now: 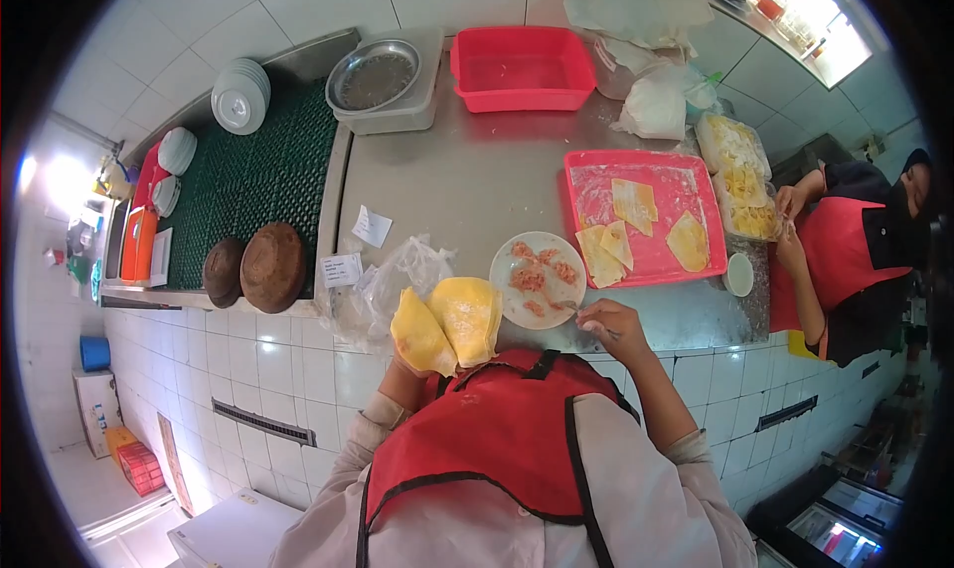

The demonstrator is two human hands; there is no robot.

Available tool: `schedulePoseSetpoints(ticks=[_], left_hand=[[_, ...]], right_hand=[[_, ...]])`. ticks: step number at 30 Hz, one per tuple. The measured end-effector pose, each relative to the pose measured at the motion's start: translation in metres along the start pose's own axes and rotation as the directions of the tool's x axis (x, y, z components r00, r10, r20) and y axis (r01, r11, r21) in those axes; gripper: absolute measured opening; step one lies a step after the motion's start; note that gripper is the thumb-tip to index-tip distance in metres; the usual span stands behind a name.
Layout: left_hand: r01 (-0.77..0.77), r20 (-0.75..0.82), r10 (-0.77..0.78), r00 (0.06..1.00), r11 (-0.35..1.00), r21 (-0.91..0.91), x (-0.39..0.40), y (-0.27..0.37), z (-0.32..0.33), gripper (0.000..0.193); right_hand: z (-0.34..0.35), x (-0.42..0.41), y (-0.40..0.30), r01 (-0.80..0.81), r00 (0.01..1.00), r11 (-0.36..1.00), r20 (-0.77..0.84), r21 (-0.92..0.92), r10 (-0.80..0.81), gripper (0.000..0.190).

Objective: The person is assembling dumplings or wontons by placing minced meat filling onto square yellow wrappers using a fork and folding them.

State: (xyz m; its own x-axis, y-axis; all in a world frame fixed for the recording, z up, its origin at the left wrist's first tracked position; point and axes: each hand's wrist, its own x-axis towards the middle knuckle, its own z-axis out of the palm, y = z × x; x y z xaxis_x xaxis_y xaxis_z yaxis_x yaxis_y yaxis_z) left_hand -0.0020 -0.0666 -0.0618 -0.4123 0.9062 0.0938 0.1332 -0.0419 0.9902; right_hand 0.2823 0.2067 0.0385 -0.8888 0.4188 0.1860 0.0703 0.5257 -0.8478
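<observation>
My left hand (pixel 412 365) is mostly hidden beneath a floured yellow dough sheet (pixel 422 335) that it holds. Beside that sheet is a thicker stack of yellow dough sheets (pixel 467 320) at the table's front edge; whether the hand also supports the stack, I cannot tell. My right hand (pixel 616 329) grips the handle of a small metal spoon or fork (pixel 570 305), its tip over the rim of a white plate (pixel 538 318). Several clumps of pinkish minced filling (pixel 528 278) lie on that plate. Behind it to the right, a floured pink tray (pixel 671 177) carries several loose dough pieces (pixel 687 241).
A crumpled plastic bag (pixel 406 266) and paper labels (pixel 371 226) bearing writing lie left of the plate. A small white cup (pixel 738 275) stands right of the tray, near boxes of folded dough (pixel 747 188). Another person (pixel 842 247) works at the right end. A pink basin (pixel 522 68) stands behind.
</observation>
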Motion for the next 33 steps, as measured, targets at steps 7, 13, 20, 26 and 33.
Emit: schedulePoseSetpoints(ticks=[7,13,20,26,33], left_hand=[[-0.079,-0.01,0.081,0.997,0.987,0.137,0.0,0.001,0.0,0.052],[0.013,-0.099,-0.005,0.995,0.997,0.074,0.0,-0.002,0.001,0.05],[-0.14,-0.005,0.141,0.99,0.986,0.086,0.002,-0.008,-0.002,0.05],[0.259,0.101,-0.265,0.959,0.673,-0.693,0.02,0.022,0.006,0.047],[0.339,0.341,-0.374,0.862,-0.075,-0.938,0.034,0.052,0.018,0.045]], right_hand=[[0.004,0.009,0.01,0.015,0.998,0.999,0.068,-0.029,-0.013,0.027],[-0.004,0.013,0.014,-0.145,0.988,0.918,-0.003,0.37,0.157,0.041],[-0.016,0.038,-0.034,-0.152,0.798,0.522,-0.207,0.84,0.566,0.06],[-0.011,0.063,-0.087,-0.129,0.811,0.529,-0.218,0.838,0.543,0.055],[0.014,0.072,-0.089,-0.133,0.842,0.64,-0.254,0.757,0.476,0.047]])
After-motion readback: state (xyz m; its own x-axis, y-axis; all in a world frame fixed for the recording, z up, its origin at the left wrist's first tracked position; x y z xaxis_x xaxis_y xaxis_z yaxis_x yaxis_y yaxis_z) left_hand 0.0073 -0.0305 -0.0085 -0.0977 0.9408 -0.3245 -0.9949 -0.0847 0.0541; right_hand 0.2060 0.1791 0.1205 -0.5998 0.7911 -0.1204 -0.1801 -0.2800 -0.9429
